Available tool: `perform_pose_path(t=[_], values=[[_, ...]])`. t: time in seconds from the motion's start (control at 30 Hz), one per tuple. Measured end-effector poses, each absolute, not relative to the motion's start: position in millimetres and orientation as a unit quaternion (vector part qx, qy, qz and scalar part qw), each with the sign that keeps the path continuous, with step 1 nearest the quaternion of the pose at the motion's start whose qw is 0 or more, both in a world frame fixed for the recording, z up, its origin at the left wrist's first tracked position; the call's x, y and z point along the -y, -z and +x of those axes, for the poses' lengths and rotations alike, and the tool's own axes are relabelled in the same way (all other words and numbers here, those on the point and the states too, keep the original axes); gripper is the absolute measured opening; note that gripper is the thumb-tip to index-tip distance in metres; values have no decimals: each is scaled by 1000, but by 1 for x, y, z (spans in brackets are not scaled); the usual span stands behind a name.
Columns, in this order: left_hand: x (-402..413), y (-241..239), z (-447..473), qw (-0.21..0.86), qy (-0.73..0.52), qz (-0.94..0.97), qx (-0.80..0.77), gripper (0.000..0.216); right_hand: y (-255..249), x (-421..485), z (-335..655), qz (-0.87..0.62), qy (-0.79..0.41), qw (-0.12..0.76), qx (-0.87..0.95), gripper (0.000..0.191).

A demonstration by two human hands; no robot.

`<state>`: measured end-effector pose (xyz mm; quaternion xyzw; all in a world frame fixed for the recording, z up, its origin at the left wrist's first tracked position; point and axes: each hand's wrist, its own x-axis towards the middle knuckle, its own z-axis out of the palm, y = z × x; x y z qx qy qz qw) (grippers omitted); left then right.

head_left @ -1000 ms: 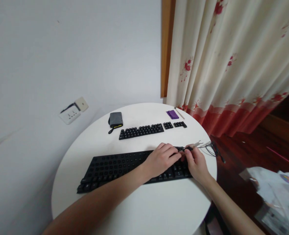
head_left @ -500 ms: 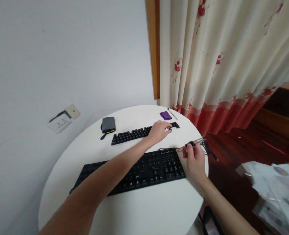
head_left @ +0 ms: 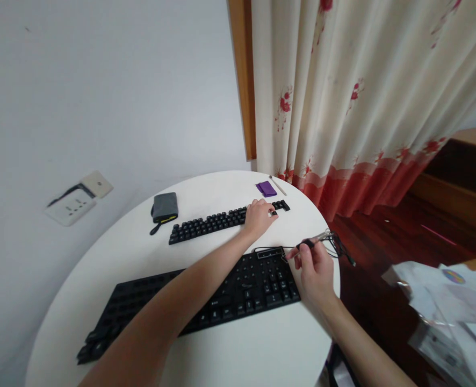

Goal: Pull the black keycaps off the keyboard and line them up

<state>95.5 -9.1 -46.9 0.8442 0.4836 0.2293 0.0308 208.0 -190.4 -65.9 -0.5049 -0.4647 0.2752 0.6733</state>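
A black keyboard (head_left: 189, 301) lies across the round white table (head_left: 246, 344), most of its keys pulled off. The removed keycaps (head_left: 208, 223) are laid out in rows behind it. My left hand (head_left: 258, 216) reaches over to the right end of those rows, fingers curled down on a small keycap. My right hand (head_left: 312, 269) hovers at the keyboard's right end, pinched shut on a black-handled wire keycap puller (head_left: 312, 241). The keyboard's black cable (head_left: 340, 247) hangs off the table edge just beyond it.
A grey pouch (head_left: 164, 207) sits at the back left of the table. A purple cloth (head_left: 266, 188) and a thin stick (head_left: 277, 185) lie at the back. A flowered curtain (head_left: 354, 107) hangs behind, with white papers (head_left: 447, 306) on the dark floor at right.
My left hand left the keyboard's right end and went to the keycap rows behind it. My right hand lifted off the keyboard with the puller. The camera shifted right.
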Motion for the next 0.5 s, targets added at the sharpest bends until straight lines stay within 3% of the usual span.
perform_pose_path(t=[0.13,0.5], values=[[12,44,97,36,-242,830,-502,36,65,191,209,-512,-273,665,470,27],[11,47,98,13,-244,816,-524,43,64,193,209,-517,-278,658,472,27]])
